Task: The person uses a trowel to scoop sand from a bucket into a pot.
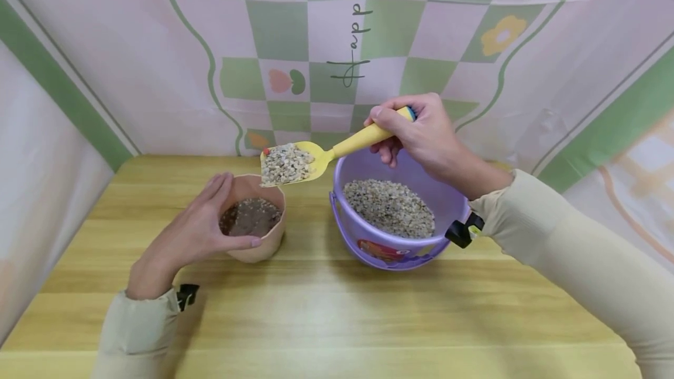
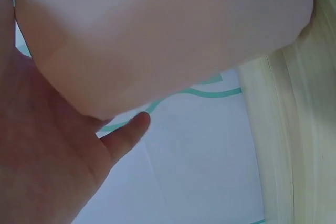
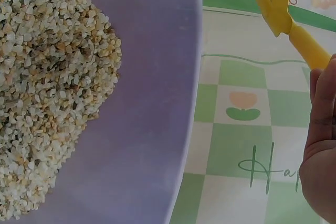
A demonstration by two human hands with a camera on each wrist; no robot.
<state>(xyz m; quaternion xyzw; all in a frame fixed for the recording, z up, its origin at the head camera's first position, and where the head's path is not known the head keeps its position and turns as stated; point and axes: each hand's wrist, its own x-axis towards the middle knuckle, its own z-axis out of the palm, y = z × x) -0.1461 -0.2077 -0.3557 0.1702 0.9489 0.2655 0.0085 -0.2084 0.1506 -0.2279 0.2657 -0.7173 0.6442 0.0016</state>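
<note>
My right hand (image 1: 423,133) grips the yellow handle of a toy shovel (image 1: 363,140), held level above the table. Pale gravel (image 1: 286,164) with a small red bit at one corner fills its scoop. The scoop's tip overlaps the far rim of a peach-coloured pot (image 1: 263,247) in the head view. Dark brown soil with pale grains (image 1: 250,218) lies inside the pot. On the pot's left side my left hand (image 1: 197,230) holds it, thumb along the near side and fingers at the far rim. The left wrist view shows the pot's wall (image 2: 173,40) against the palm.
Right of the pot stands a purple bucket (image 1: 353,231) partly filled with gravel (image 1: 389,206), its handle folded down in front. My right forearm passes over the bucket's right rim. A checked cloth (image 1: 279,28) hangs behind the wooden table (image 1: 295,314).
</note>
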